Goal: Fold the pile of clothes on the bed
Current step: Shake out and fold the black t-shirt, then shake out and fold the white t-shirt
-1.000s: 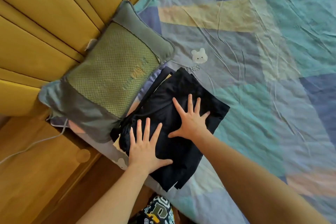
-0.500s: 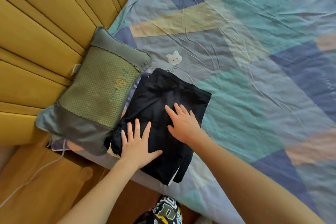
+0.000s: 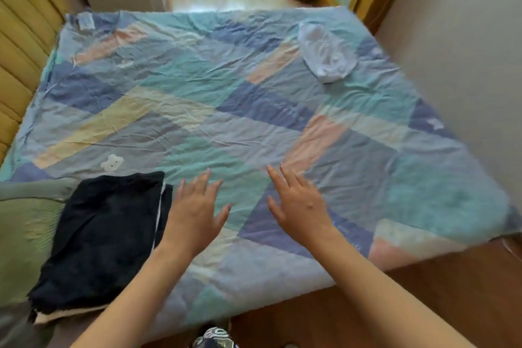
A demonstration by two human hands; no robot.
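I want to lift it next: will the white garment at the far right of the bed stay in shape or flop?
The white garment will probably flop: it lies crumpled, with soft creases. It looks thin, so likely light. Both hands, left hand and right hand, are open and could support it.

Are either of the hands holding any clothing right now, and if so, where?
Nothing is held: left hand and right hand are both open above the bedspread.
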